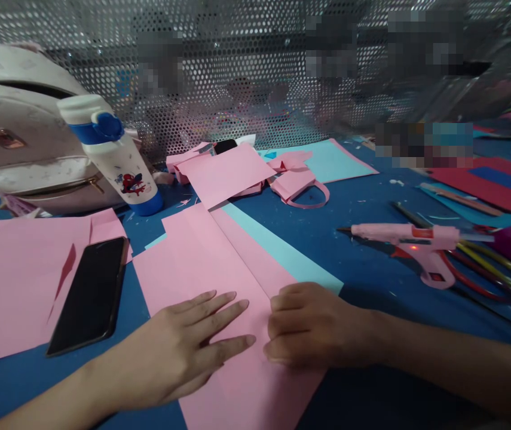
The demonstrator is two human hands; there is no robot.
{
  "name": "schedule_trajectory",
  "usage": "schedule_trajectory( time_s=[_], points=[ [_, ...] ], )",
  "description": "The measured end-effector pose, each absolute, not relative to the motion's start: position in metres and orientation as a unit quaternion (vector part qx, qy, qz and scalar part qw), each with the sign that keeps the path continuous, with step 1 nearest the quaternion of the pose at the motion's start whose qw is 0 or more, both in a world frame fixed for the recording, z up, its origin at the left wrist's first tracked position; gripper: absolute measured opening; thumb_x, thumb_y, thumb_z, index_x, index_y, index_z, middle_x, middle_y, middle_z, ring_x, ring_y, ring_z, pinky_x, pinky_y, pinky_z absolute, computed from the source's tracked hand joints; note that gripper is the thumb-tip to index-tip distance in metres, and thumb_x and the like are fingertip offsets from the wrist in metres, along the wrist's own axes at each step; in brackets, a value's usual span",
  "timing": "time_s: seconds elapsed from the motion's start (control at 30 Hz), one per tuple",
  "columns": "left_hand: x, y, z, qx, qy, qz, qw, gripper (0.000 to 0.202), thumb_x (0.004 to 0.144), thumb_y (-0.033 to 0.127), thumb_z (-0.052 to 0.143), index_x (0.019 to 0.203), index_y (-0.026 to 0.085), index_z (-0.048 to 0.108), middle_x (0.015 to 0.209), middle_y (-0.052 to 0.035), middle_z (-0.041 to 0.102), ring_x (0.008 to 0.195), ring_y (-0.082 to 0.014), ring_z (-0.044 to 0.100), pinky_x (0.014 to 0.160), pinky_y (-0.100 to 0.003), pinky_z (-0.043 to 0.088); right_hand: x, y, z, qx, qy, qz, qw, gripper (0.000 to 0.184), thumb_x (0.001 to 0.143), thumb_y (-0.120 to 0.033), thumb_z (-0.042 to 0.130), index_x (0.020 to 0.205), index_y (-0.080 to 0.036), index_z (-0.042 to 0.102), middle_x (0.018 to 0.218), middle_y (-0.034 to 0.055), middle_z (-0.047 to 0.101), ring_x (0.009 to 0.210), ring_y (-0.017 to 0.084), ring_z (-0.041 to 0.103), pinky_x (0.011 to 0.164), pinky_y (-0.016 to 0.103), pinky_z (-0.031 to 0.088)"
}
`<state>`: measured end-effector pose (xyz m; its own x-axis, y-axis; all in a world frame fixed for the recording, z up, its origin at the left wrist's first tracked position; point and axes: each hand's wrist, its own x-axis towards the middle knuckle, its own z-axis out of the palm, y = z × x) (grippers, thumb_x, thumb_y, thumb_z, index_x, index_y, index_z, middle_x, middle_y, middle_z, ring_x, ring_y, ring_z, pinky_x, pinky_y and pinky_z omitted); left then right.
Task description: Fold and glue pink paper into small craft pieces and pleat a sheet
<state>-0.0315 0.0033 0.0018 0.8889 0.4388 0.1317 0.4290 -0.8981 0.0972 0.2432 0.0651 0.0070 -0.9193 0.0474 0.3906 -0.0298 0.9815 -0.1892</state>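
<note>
A large sheet of pink paper (192, 245) lies in front of me, with one part folded over along a slanting edge. My left hand (192, 346) rests on it, palm down with the fingers spread. At the slanting edge, my right hand (309, 325) is closed, its curled fingers gripping the pink paper; the fingertips are partly hidden. Light blue paper (282, 248) shows from underneath on the right side. Left of the sheet, a black phone (89, 295) lies partly on another pink sheet (8, 280).
A white-and-blue bottle (116, 161) and a pale backpack (22, 131) stand at the back left. Small pink paper pieces (297, 182) lie behind the sheet. To the right are a pink glue gun (407, 236), its light on, and scissors (506, 275). A perforated metal panel (237, 60) rises behind.
</note>
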Motion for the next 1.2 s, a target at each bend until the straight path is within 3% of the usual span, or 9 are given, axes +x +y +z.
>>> schedule_trajectory(
  time_s=[0.17, 0.33, 0.5, 0.7, 0.87, 1.0, 1.1, 1.2],
  points=[
    [-0.027, -0.002, 0.003, 0.971, 0.230, 0.055, 0.028, 0.062, 0.097, 0.022, 0.053, 0.155, 0.023, 0.033, 0.160, -0.0196, 0.029, 0.145, -0.0384, 0.034, 0.112, -0.056, 0.041, 0.245, 0.068, 0.006, -0.006, -0.978, 0.121, 0.171, 0.020, 0.100, -0.023, 0.052, 0.085, -0.021, 0.065, 0.079, -0.0021, 0.063, 0.070, 0.013, 0.047, 0.066, 0.029, 0.037],
    [-0.022, -0.009, 0.005, 0.971, 0.236, 0.029, 0.033, 0.070, 0.094, 0.024, 0.059, 0.157, 0.026, 0.028, 0.160, -0.0167, 0.031, 0.146, -0.0399, 0.031, 0.114, -0.062, 0.035, 0.247, 0.076, 0.005, 0.013, -0.971, 0.175, 0.164, 0.008, 0.096, -0.027, 0.061, 0.093, -0.021, 0.066, 0.084, -0.0032, 0.065, 0.071, 0.012, 0.049, 0.066, 0.028, 0.038],
    [-0.020, -0.009, 0.008, 0.973, 0.228, 0.028, 0.029, 0.069, 0.094, 0.024, 0.059, 0.156, 0.025, 0.030, 0.158, -0.0182, 0.034, 0.145, -0.0385, 0.033, 0.114, -0.062, 0.034, 0.248, 0.077, 0.006, 0.006, -0.968, 0.193, 0.160, 0.006, 0.095, -0.026, 0.063, 0.093, -0.022, 0.067, 0.085, -0.0034, 0.066, 0.071, 0.012, 0.050, 0.065, 0.028, 0.038],
    [-0.014, -0.010, 0.014, 0.974, 0.227, 0.009, 0.025, 0.069, 0.091, 0.027, 0.064, 0.154, 0.024, 0.036, 0.151, -0.0224, 0.044, 0.142, -0.0428, 0.038, 0.106, -0.064, 0.043, 0.248, 0.078, 0.005, 0.005, -0.967, 0.204, 0.151, 0.009, 0.095, -0.027, 0.063, 0.091, -0.021, 0.069, 0.085, -0.0015, 0.067, 0.072, 0.012, 0.053, 0.066, 0.027, 0.036],
    [-0.016, -0.009, 0.014, 0.974, 0.223, 0.012, 0.027, 0.071, 0.094, 0.032, 0.061, 0.157, 0.024, 0.030, 0.155, -0.0250, 0.035, 0.143, -0.0430, 0.034, 0.107, -0.062, 0.043, 0.248, 0.078, 0.003, 0.003, -0.962, 0.223, 0.157, 0.009, 0.094, -0.027, 0.064, 0.092, -0.020, 0.070, 0.087, -0.0003, 0.068, 0.075, 0.012, 0.056, 0.068, 0.027, 0.038],
    [-0.016, -0.008, 0.015, 0.973, 0.227, 0.017, 0.040, 0.065, 0.094, 0.034, 0.062, 0.153, 0.024, 0.037, 0.154, -0.0238, 0.039, 0.142, -0.0423, 0.036, 0.107, -0.061, 0.044, 0.246, 0.078, 0.002, -0.033, -0.933, 0.304, 0.189, 0.015, 0.095, -0.029, 0.063, 0.087, -0.020, 0.072, 0.083, 0.0005, 0.069, 0.076, 0.012, 0.060, 0.071, 0.027, 0.043],
    [-0.014, -0.007, 0.017, 0.972, 0.227, 0.020, 0.050, 0.063, 0.093, 0.033, 0.063, 0.151, 0.024, 0.041, 0.154, -0.0230, 0.040, 0.141, -0.0418, 0.038, 0.106, -0.061, 0.045, 0.245, 0.081, 0.001, -0.133, -0.890, 0.359, 0.246, 0.019, 0.098, -0.027, 0.056, 0.104, -0.019, 0.073, 0.105, 0.0067, 0.072, 0.098, 0.016, 0.065, 0.086, 0.030, 0.049],
    [-0.014, -0.007, 0.018, 0.971, 0.228, 0.025, 0.061, 0.062, 0.093, 0.031, 0.063, 0.150, 0.024, 0.042, 0.154, -0.0220, 0.039, 0.142, -0.0408, 0.038, 0.108, -0.061, 0.043, 0.246, 0.085, -0.002, -0.217, -0.890, 0.318, 0.243, 0.036, 0.101, -0.026, 0.049, 0.135, -0.018, 0.059, 0.137, 0.0128, 0.062, 0.129, 0.021, 0.054, 0.107, 0.041, 0.044]
  ],
)
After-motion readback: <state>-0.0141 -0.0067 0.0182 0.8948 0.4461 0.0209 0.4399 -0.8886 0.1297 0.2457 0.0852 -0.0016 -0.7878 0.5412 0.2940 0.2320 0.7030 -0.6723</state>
